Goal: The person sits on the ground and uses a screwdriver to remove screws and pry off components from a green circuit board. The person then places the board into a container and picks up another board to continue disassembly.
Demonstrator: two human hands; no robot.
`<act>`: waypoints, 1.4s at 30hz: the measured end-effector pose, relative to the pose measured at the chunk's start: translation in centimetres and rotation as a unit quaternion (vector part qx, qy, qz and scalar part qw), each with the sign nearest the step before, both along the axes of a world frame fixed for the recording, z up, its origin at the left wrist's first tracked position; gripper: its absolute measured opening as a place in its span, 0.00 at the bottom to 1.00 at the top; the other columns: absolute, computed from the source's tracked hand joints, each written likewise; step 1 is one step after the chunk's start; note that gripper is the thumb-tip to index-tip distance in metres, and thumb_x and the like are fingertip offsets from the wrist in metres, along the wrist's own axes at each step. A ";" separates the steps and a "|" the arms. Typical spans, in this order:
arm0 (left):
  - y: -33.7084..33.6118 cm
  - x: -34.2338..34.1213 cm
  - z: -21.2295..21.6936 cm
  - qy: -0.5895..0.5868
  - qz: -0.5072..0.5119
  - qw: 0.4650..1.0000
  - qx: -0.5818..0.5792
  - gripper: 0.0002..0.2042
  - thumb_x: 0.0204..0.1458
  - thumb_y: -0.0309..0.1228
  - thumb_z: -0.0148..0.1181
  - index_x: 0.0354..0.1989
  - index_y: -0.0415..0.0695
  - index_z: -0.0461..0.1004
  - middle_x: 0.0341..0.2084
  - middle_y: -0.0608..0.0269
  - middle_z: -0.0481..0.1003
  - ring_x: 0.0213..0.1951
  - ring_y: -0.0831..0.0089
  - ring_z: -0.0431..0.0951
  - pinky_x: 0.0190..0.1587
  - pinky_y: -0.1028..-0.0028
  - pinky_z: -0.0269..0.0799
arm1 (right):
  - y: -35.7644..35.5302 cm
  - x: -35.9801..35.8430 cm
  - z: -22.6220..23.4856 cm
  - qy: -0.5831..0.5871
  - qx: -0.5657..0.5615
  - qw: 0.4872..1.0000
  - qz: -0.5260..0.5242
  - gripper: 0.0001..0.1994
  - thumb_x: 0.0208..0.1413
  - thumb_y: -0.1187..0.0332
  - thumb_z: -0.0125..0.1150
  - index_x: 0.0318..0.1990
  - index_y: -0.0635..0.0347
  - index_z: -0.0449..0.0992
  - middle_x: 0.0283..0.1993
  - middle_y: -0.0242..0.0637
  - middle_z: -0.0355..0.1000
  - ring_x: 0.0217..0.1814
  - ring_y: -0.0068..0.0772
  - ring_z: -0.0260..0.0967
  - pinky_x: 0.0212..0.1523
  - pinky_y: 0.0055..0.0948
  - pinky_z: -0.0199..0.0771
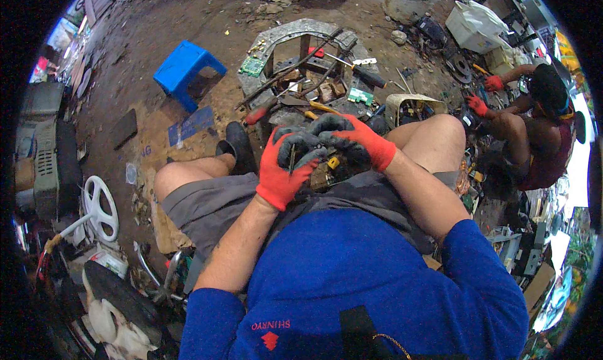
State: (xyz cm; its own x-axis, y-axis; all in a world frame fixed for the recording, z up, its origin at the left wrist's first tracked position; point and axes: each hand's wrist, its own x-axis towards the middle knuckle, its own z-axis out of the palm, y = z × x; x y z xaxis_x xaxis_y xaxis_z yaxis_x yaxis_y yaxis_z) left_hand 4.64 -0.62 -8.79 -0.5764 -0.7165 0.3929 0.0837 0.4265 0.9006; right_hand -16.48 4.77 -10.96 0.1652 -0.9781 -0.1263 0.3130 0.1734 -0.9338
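Note:
Both my hands wear red gloves with dark grey fingers and meet above my lap. My left hand [286,165] is closed, and a thin dark strip or rod shows at its fingers. Close beside it, my right hand [358,140] is bent round with its fingertips near the left ones. Whatever small thing the fingers pinch is too dark to make out. Just below the right fingers shows a small yellow piece [333,163]. Ahead stands a stone ring-shaped block [286,32], bearing a green circuit board [253,65], another board [360,96] and a black-handled tool [369,77].
Long rusty bars [295,68] cross the ring; a red-handled tool [260,112] lies at its near left. A blue stool [188,71] stands left, beyond a white wheel [100,209]. At right, another person [546,124] in red gloves crouches by scrap and a white bin [474,27].

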 end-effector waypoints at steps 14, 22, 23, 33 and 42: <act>-0.3 0.2 -0.3 -0.011 0.005 1.000 0.027 0.19 0.38 0.22 0.70 0.41 0.40 0.73 0.38 0.61 0.72 0.41 0.69 0.75 0.45 0.72 0.70 | 0.1 -0.5 0.2 0.069 -0.014 0.997 0.032 0.18 0.46 0.75 0.64 0.48 0.64 0.76 0.47 0.33 0.75 0.49 0.25 0.70 0.54 0.27 0.68; -0.2 0.2 -0.8 0.013 -0.022 0.995 0.091 0.19 0.39 0.22 0.70 0.42 0.39 0.73 0.38 0.61 0.72 0.40 0.70 0.75 0.45 0.73 0.70 | 0.1 -0.6 0.5 0.086 -0.030 0.995 0.038 0.18 0.46 0.74 0.65 0.48 0.64 0.76 0.47 0.33 0.75 0.50 0.25 0.70 0.55 0.27 0.67; -0.3 0.2 -0.8 0.012 -0.029 0.994 0.104 0.19 0.39 0.22 0.70 0.42 0.39 0.73 0.38 0.61 0.72 0.40 0.70 0.75 0.45 0.73 0.70 | 0.1 -0.7 0.5 0.085 -0.034 0.995 0.042 0.18 0.46 0.74 0.65 0.48 0.64 0.76 0.47 0.33 0.75 0.50 0.25 0.70 0.55 0.27 0.67; -0.4 0.1 -0.8 0.021 -0.034 0.995 0.093 0.19 0.39 0.21 0.69 0.42 0.38 0.73 0.38 0.61 0.72 0.40 0.71 0.75 0.43 0.73 0.71 | 0.0 -0.7 0.5 0.104 -0.025 0.993 0.042 0.19 0.46 0.73 0.64 0.48 0.66 0.75 0.46 0.32 0.74 0.48 0.23 0.69 0.53 0.26 0.67; -1.6 0.6 -1.5 -0.015 -0.052 0.962 0.269 0.15 0.47 0.22 0.64 0.45 0.39 0.73 0.37 0.65 0.77 0.39 0.78 0.76 0.44 0.75 0.71 | -0.1 -0.6 0.6 0.105 -0.003 0.994 0.044 0.16 0.48 0.72 0.63 0.47 0.66 0.75 0.43 0.32 0.75 0.46 0.22 0.70 0.51 0.25 0.69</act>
